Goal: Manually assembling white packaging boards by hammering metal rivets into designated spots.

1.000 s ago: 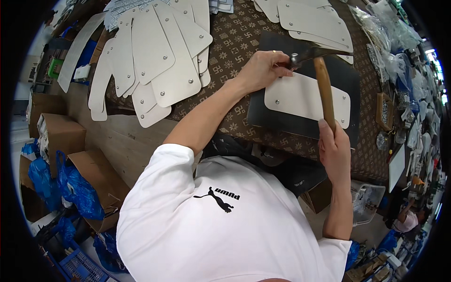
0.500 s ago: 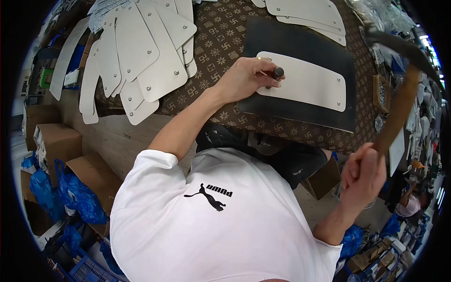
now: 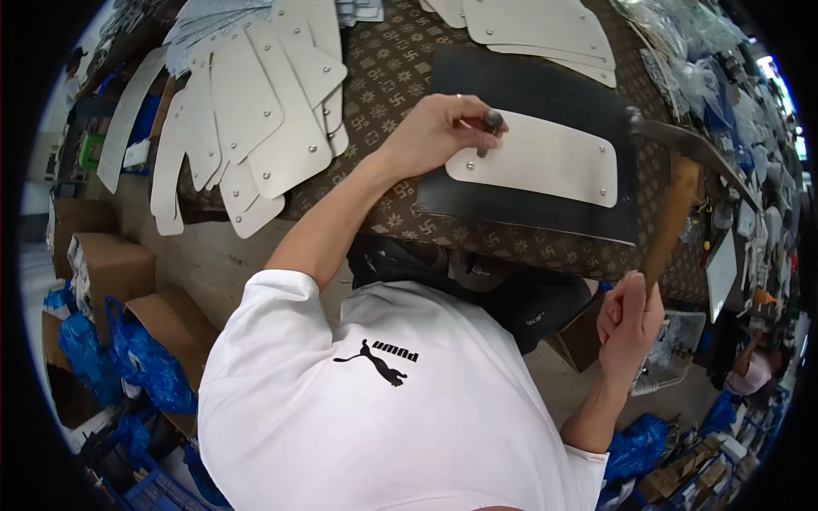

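Observation:
My left hand (image 3: 445,132) is closed round a short dark metal punch (image 3: 492,122), standing nearly upright over the far left corner of a white panel (image 3: 545,157). The fingers hide the punch's tip. Silver studs show at the panel's other corners. Under the panel lies a black mat (image 3: 528,223) on the table. My right hand (image 3: 629,319) is wrapped round the wooden handle of a hammer (image 3: 673,204). The hammer is raised, and in the picture its metal head lies beside the mat's right edge, apart from the punch.
Overlapping studded white panels (image 3: 256,111) fan out on the table's left. Another stack of white panels (image 3: 545,30) lies at the far side. A patterned brown cloth (image 3: 383,85) covers the table. Clear plastic bags (image 3: 682,43) crowd the right. Cardboard boxes (image 3: 111,268) and blue bags (image 3: 153,358) stand on the floor.
The punch in my left hand has shifted from the panel's near left corner to its far left corner, uncovering a stud. My right hand and the hammer have moved leftward.

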The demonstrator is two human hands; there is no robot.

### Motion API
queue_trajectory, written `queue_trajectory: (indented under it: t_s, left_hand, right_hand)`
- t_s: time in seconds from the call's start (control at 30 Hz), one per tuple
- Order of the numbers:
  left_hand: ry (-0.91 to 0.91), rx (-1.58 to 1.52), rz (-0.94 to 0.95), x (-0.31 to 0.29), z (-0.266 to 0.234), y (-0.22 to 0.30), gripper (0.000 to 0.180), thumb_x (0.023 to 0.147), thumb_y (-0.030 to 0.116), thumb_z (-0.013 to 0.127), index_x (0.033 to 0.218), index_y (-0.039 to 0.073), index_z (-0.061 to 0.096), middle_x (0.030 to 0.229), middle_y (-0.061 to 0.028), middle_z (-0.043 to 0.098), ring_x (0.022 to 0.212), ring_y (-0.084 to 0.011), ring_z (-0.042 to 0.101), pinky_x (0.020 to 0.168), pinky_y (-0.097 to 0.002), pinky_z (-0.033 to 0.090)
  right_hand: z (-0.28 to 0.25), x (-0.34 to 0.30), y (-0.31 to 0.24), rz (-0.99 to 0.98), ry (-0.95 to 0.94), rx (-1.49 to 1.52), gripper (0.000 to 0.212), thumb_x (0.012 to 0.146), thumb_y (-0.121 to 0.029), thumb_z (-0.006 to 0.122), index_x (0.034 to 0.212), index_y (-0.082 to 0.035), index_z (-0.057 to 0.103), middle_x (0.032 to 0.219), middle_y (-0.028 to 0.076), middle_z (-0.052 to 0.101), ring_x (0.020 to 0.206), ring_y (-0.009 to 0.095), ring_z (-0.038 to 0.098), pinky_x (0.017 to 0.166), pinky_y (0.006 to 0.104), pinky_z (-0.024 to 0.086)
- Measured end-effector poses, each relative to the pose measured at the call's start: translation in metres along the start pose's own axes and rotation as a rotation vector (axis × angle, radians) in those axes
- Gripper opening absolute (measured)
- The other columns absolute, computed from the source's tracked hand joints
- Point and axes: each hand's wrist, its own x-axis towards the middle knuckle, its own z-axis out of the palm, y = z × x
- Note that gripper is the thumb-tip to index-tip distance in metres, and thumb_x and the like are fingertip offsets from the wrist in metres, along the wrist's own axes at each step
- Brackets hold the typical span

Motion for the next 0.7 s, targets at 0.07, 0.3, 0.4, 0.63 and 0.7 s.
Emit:
queue_trajectory:
  t_s: [0.07,0.3,0.4,0.63,0.7]
  left_hand:
    - [-0.008,-0.009,0.053,0.032,0.017,0.001,0.016,0.091,0.001,0.072,0.107,-0.002,0.073,0.098,-0.0064,0.074,0.086,-0.0121,0.069,0.083,-0.0266,0.055]
    - [-0.104,-0.007,0.13,0.151,0.105,-0.018,0.018,0.092,0.006,0.073,0.109,0.0,0.073,0.099,-0.0047,0.074,0.089,-0.0107,0.068,0.087,-0.0268,0.054]
    - [-0.155,0.059,0.119,0.172,0.126,-0.025,0.018,0.093,0.009,0.074,0.108,0.001,0.074,0.095,-0.0044,0.075,0.088,-0.0103,0.068,0.086,-0.0268,0.054]
    - [-0.157,0.188,0.128,0.172,0.132,-0.03,0.019,0.092,0.012,0.075,0.108,0.001,0.075,0.092,-0.0047,0.075,0.084,-0.0098,0.068,0.083,-0.0269,0.054]
    - [-0.166,0.185,0.141,0.174,0.136,-0.027,0.02,0.092,0.012,0.075,0.108,0.001,0.075,0.092,-0.0049,0.075,0.083,-0.0098,0.067,0.082,-0.0271,0.054]
  right_hand:
    - [-0.015,-0.003,-0.005,-0.083,0.096,0.078,0.031,0.11,-0.031,0.048,0.088,-0.009,0.05,0.062,-0.004,0.039,0.045,0.001,0.027,0.038,0.0207,0.02]
    - [-0.048,-0.008,-0.005,-0.131,0.305,0.25,0.035,0.11,-0.034,0.048,0.085,-0.009,0.048,0.061,-0.004,0.038,0.043,0.001,0.025,0.038,0.0218,0.019]
    - [-0.056,-0.006,0.007,-0.092,0.379,0.205,0.035,0.11,-0.034,0.049,0.086,-0.009,0.048,0.061,-0.003,0.038,0.043,0.002,0.026,0.038,0.0217,0.019]
    - [-0.084,0.023,-0.027,-0.43,0.426,0.146,0.036,0.108,-0.039,0.051,0.091,-0.008,0.053,0.062,-0.003,0.039,0.045,0.004,0.03,0.04,0.0217,0.023]
    - [-0.104,0.028,-0.067,-0.771,0.171,0.241,0.038,0.108,-0.042,0.051,0.091,-0.008,0.054,0.063,-0.004,0.04,0.047,0.004,0.032,0.042,0.0218,0.025]
